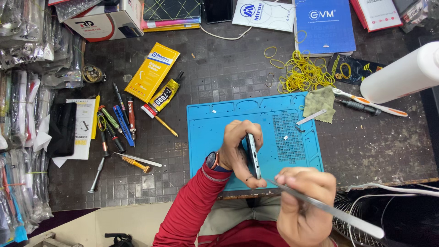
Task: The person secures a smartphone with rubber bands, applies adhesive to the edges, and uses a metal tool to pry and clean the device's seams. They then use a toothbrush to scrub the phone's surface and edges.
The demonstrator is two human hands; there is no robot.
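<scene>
Over blue mat (228, 116) on counter (219, 68): left hand (238, 151) fingers clamp phone (253, 155) edge-up; right hand (304, 208) fingers closed on thin metal pry tool (338, 214), tip touching phone's lower end.

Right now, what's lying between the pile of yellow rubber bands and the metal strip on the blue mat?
In the head view, a green cloth lies between the rubber bands and the metal strip, overlapping the blue mat at its corner.

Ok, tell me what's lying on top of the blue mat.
On the blue mat lie a few tiny white bits and small dark parts near its grid. A green cloth overlaps its corner. The left hand holding the phone covers the middle.
</scene>
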